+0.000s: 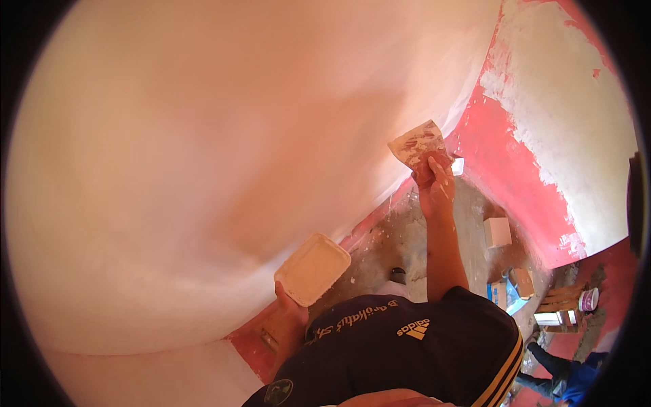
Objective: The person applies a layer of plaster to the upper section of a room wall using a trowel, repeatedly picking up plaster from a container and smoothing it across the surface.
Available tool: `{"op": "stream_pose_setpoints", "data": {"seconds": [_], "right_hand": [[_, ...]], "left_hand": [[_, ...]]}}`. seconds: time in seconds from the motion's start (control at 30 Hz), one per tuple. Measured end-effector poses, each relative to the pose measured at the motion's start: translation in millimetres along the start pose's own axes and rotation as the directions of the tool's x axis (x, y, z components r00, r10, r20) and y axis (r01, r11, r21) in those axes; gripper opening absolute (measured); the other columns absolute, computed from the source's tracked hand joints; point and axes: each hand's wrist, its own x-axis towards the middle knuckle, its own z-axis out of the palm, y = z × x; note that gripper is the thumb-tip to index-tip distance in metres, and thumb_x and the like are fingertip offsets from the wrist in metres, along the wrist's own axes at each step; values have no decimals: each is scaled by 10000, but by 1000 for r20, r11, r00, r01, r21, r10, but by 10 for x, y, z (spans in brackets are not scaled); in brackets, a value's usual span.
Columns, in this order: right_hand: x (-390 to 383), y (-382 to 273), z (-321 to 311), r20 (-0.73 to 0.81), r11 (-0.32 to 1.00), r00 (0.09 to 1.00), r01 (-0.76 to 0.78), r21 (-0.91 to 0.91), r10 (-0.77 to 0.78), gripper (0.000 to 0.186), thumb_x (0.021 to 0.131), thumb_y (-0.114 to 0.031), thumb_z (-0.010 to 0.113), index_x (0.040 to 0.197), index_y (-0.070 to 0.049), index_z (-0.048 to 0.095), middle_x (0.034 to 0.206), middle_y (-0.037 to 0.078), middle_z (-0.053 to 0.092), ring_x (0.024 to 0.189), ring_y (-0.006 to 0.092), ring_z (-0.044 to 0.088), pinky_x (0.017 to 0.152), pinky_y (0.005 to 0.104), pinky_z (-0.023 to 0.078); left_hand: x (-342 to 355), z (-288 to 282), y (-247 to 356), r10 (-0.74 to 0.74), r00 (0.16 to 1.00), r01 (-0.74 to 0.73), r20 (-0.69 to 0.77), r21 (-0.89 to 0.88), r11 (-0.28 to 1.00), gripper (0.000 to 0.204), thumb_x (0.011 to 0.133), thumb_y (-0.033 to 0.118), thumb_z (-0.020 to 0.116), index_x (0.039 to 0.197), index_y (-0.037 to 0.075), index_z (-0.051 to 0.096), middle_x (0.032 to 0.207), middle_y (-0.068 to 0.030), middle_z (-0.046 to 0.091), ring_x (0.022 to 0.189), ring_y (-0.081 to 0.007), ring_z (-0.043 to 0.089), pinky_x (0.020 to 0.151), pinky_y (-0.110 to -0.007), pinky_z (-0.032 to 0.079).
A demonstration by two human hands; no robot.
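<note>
My right hand [437, 184] is raised in front of the wall and closed around a putty knife [415, 141]. Its broad, trapezoid blade points up and is smeared with pale paste. Whether the blade's edge touches the wall, I cannot tell. Lower and to the left, my left hand [291, 304] grips the near-left edge of a shallow rectangular tray [337, 245] with rounded corners. Pale, creamy material coats the tray's inside. Smooth, pale plaster covers most of the large wall [203, 136] ahead and to the left.
The right-hand wall [569, 122] is part pale coating, part bare pink. On the stained floor [390, 241] stand a pale box [498, 232], an open cardboard box [521, 283], a wooden crate [559, 298] and a white bucket [588, 300]. Another person in blue [584, 380] is at the lower right.
</note>
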Motion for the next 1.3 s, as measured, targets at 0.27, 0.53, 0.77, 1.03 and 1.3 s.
{"op": "stream_pose_setpoints", "data": {"seconds": [0.27,0.53,0.77,1.03,1.3], "right_hand": [[1406,-671,-1768,-74,992,990,-122,-39,119,163,955,-83,578,1117,-103,589,947,16,637,784,136,594,688,302,485],[3778,-1532,-3079,-22,1000,999,24,-5,-24,109,972,-98,565,1077,-72,579,831,-9,547,682,107,473,665,286,433],[5150,-2312,-3073,-97,987,982,161,-5,-161,166,982,-92,554,1123,-27,611,870,18,608,753,123,549,729,291,482],[6965,-2886,-3373,199,895,927,363,-259,-318,161,967,-61,562,1104,0,621,902,54,637,751,145,585,699,300,499],[8769,-3422,-3662,237,381,786,509,-771,-571,125,921,-116,568,935,-16,643,692,82,628,583,184,603,538,336,457]], "left_hand": [[1011,1403,-1663,109,964,-152,243,165,975,685,1022,599,278,1499,111,338,1489,-87,460,1367,-291,445,1133,-442,371],[2028,3839,-2789,282,939,-316,197,168,934,653,1034,571,282,1474,98,373,1459,-93,489,1352,-279,466,1121,-424,383],[2864,4326,-3047,80,972,-97,223,70,993,627,1040,539,322,1481,96,366,1481,-103,469,1370,-275,446,1135,-424,364],[3640,4912,-3401,0,967,12,256,-47,999,614,1038,528,341,1472,95,386,1475,-101,479,1360,-282,456,1133,-441,365],[3938,5911,-3460,-2,998,4,63,-22,1000,608,1044,518,339,1464,84,398,1455,-110,499,1335,-286,482,1121,-449,381]]}}
